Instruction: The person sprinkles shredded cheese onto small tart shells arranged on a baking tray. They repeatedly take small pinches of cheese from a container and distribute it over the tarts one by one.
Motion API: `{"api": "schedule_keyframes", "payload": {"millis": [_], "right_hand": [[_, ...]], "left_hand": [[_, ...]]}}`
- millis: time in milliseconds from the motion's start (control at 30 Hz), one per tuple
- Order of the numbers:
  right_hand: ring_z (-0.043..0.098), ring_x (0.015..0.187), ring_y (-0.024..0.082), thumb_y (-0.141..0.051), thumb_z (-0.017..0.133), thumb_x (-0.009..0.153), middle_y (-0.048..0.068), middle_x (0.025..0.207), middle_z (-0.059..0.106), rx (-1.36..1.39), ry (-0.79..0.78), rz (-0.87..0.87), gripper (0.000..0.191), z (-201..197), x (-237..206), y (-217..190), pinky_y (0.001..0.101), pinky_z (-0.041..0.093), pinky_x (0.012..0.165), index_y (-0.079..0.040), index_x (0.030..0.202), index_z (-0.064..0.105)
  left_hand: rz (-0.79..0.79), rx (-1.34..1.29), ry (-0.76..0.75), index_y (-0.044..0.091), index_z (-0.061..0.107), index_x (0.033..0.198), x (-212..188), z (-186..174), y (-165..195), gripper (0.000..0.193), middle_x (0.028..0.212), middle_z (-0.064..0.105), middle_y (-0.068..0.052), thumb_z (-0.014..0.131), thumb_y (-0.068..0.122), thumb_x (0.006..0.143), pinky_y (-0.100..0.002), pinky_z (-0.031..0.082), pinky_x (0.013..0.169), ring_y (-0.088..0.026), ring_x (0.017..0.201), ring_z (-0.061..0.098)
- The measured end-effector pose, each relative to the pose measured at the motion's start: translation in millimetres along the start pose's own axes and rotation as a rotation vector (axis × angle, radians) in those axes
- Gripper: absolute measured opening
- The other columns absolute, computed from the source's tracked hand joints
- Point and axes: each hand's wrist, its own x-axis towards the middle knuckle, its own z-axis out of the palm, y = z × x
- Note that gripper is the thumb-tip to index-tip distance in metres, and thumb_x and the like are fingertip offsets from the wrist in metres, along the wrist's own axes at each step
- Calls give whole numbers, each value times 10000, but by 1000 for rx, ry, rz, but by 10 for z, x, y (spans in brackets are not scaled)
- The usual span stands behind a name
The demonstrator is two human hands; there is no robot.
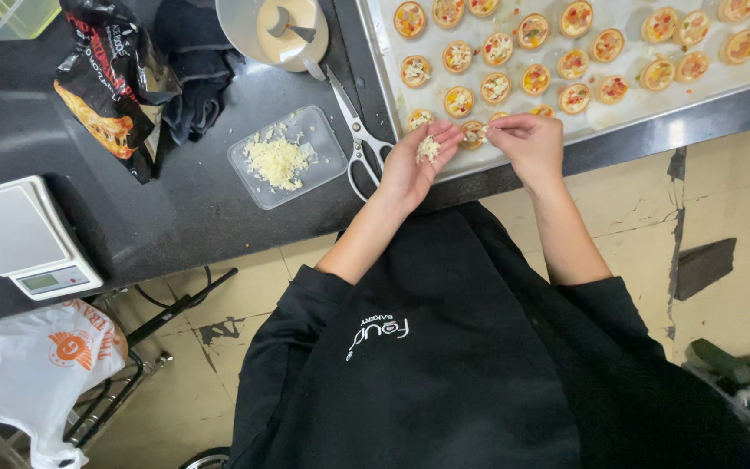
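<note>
Grated cheese [428, 148] cupped in open left hand [417, 161]; right hand [527, 143] grip pinching shreds over tart [474, 133], black snack bag [110, 82] far left.

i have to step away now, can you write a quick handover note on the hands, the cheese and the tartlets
Left hand: palm up at the counter edge, cupping a small heap of grated cheese.
Right hand: fingertips pinched over a tartlet at the near edge of the baking tray.
More cheese sits in the clear plastic tub, with scissors beside it.
Done: several tartlets near the left end show white cheese.
Left: many further right show only red and yellow filling.
</note>
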Motion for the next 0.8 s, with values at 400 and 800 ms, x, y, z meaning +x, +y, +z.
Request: {"api": "schedule_keyframes", "payload": {"millis": [400,800], "right_hand": [[735,850,207,30,763,889,129,990,698,-424,19,-293,84,296,-126,-189,280,614,735,41,972,751],[727,842,241,35,718,921,151,1004,723,-517,33,-308,95,260,-173,-381,301,596,709,32,1009,751]], "left_hand": [[61,-25,-6,-103,565,1211,-22,-29,82,389,1200,656,-239,390,226,1099,-393,541,1014,-326,1169,646],[71,-5,6,-99,570,1208,-106,50,144,382,1210,651,-236,391,221,1101,-391,539,1025,-324,1177,641]]}}
